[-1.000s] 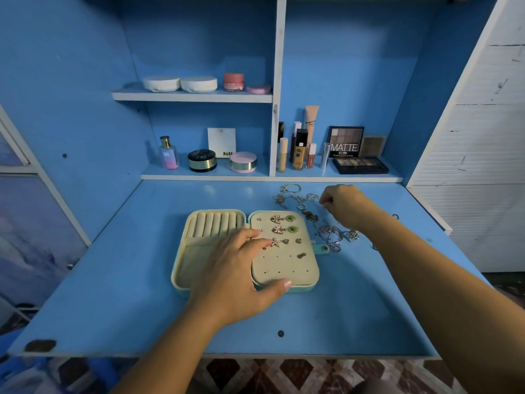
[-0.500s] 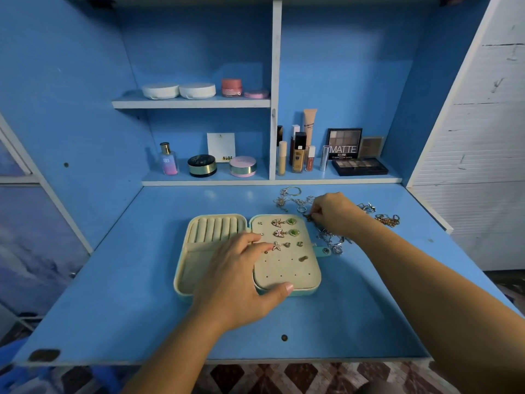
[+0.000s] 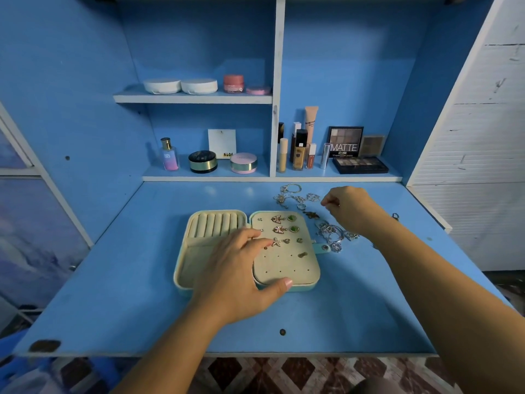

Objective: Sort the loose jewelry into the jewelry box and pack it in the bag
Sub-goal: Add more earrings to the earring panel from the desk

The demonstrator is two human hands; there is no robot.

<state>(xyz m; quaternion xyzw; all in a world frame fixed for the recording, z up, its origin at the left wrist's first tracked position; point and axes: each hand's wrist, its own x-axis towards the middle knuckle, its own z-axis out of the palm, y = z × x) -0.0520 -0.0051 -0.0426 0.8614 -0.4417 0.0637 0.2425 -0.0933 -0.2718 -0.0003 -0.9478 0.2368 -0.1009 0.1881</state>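
An open mint-green jewelry box (image 3: 180, 268) lies on the blue desk (image 3: 113, 294). Its left half has ring rolls (image 3: 216, 224). Its right half is a cream earring panel (image 3: 284, 265) with starfish and green earrings pinned on it. My left hand (image 3: 235, 277) rests flat over the box's middle, fingers spread and thumb at the front edge. Loose silver jewelry (image 3: 331, 236) lies right of the box, with more chains and rings (image 3: 295, 196) behind it. My right hand (image 3: 350, 209) hovers over this jewelry, fingertips pinched together on something too small to identify. No bag is in view.
Cosmetics line the back shelf: a perfume bottle (image 3: 170, 155), compacts (image 3: 202, 161), foundation tubes (image 3: 299, 149) and eyeshadow palettes (image 3: 359, 164). An upper shelf holds white and pink jars (image 3: 199, 86). A white slatted wall (image 3: 483, 166) stands on the right. The desk's front edge (image 3: 227, 354) is near me.
My right hand dipped to the jewelry beside the box's upper right corner, then lifted back and to the right with its fingertips pinched. My left hand stayed on the box.
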